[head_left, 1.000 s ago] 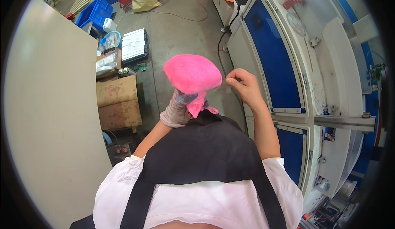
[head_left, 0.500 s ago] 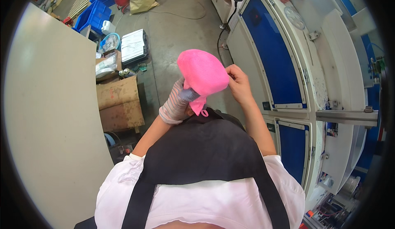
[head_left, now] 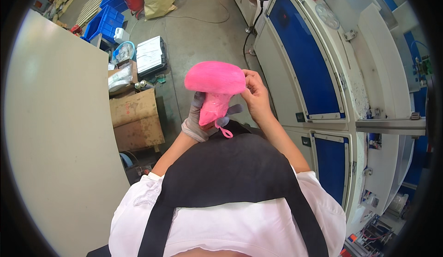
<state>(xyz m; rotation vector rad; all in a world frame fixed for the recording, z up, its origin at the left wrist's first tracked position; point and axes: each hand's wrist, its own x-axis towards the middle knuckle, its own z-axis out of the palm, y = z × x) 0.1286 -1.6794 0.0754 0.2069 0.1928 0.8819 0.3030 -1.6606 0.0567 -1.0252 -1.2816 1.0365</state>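
Observation:
A bright pink, soft-looking thing (head_left: 215,78) with a wide rounded head, a narrower shiny lower part and a small hanging loop is held up in front of my black apron. I cannot make out its exact kind. My left hand (head_left: 196,116), in a grey glove, is closed around the narrow lower part, with gloved fingers showing on both sides of it. At the right edge of the head, my bare right hand (head_left: 256,95) has its thumb and fingers drawn together. Its fingertips touch the edge, partly hidden behind the pink head.
A pale panel (head_left: 64,109) rises close on my left. White machine cabinets with blue doors (head_left: 304,54) run along my right. Cardboard (head_left: 136,114), a black case (head_left: 152,56) with white sheets, and blue crates (head_left: 104,24) stand on the left. A cable (head_left: 203,20) crosses the floor.
The pink thing has turned and shifted slightly left, showing its narrow lower part and loop more fully. My left wrist has rotated, and my right hand has moved left with the head's edge.

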